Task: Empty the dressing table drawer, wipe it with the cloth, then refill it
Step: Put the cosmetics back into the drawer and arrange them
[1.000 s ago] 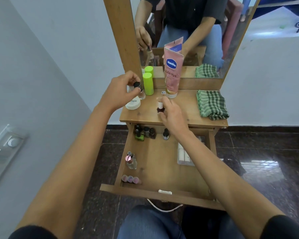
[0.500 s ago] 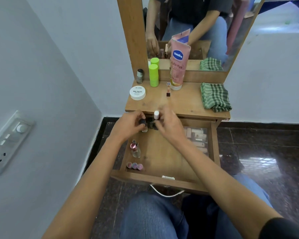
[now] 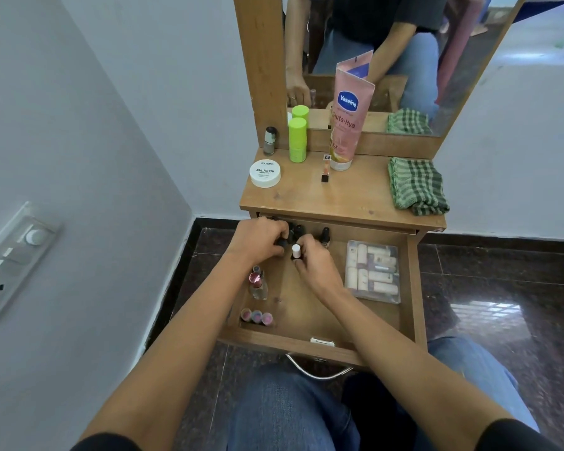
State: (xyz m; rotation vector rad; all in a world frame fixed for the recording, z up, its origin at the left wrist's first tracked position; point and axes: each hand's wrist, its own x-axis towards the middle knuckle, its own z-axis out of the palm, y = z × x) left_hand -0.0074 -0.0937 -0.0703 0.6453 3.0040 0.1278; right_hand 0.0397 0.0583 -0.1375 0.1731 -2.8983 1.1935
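Left hand (image 3: 263, 239) grip closed on black-capped bottle (image 3: 281, 245); right hand (image 3: 316, 266) pinching white-capped bottle (image 3: 295, 252) in drawer (image 3: 407, 288); cloth (image 3: 415, 185) on surface (image 3: 355, 200).

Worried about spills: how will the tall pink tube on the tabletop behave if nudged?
The pink tube stands upright on its narrow cap, leaning near the mirror, so it would probably tip easily. Its flat, crimped top suggests a soft body that would likely give under a squeeze. Once down, it should slide rather than roll.
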